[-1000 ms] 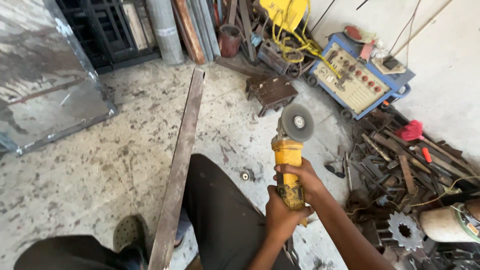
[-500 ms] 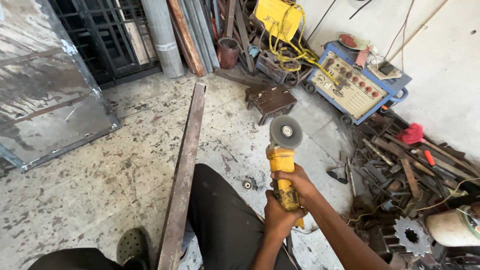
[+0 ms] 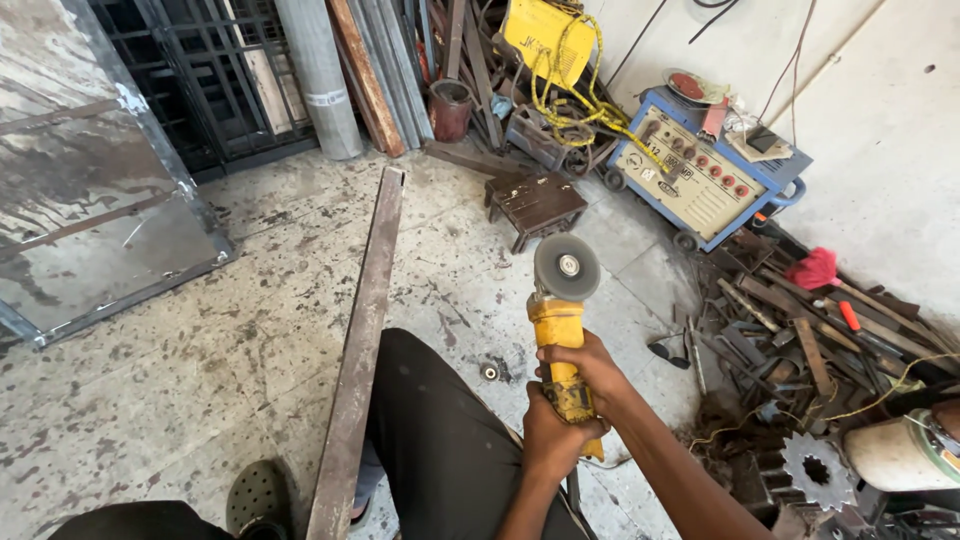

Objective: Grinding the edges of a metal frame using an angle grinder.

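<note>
My two hands grip a yellow angle grinder [image 3: 556, 322] held out in front of me, its grey disc [image 3: 566, 266] pointing away and facing up. My right hand [image 3: 592, 366] wraps the body just behind the head. My left hand [image 3: 549, 438] holds the rear of the handle below it. A long rusty steel bar [image 3: 361, 335] lies on the floor to the left of the grinder, running past my black-trousered leg [image 3: 440, 440]. The disc is apart from the bar.
A blue welding machine [image 3: 700, 175] stands at the back right, with a small wooden stool [image 3: 535, 200] beside it. A scrap metal pile [image 3: 790, 330] and a sprocket [image 3: 815, 468] lie on the right. A steel sheet panel [image 3: 90, 210] leans at the left. A small ring [image 3: 489, 371] lies on the floor.
Both hands keep the same hold on the grinder. The view has tilted up a little and the grinder sits slightly further left in it.
</note>
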